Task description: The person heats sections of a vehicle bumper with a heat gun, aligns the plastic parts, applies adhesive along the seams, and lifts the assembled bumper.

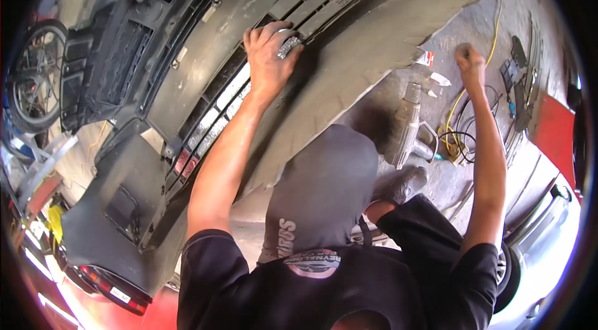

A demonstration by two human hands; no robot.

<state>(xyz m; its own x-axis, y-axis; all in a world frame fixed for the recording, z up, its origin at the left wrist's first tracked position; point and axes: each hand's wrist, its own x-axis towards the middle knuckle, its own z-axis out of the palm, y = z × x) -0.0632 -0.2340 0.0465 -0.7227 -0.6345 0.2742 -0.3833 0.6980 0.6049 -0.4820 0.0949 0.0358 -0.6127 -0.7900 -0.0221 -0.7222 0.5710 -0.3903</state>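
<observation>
My left hand (271, 56) rests on the slatted grille (299, 9) of a large dark bumper-like panel (243, 9), its fingers curled over a slat and a small silvery piece (289, 46) showing between thumb and fingers. Whether the hand holds that piece or it shows through the grille cannot be made out. Away to the right, my right hand (469, 59) is raised over the floor with its fingers curled closed; anything inside is hidden. Below and left of it a heat-gun-like tool (406, 127) lies on the floor.
A yellow cord (494, 40) and black cable (473, 137) run across the floor near a red-and-white packet (427, 58) and white nozzles (440, 79). Dark trim pieces (518, 75) lie at right. A wheel (38, 78) stands far left, and a silver car (545, 249) lower right.
</observation>
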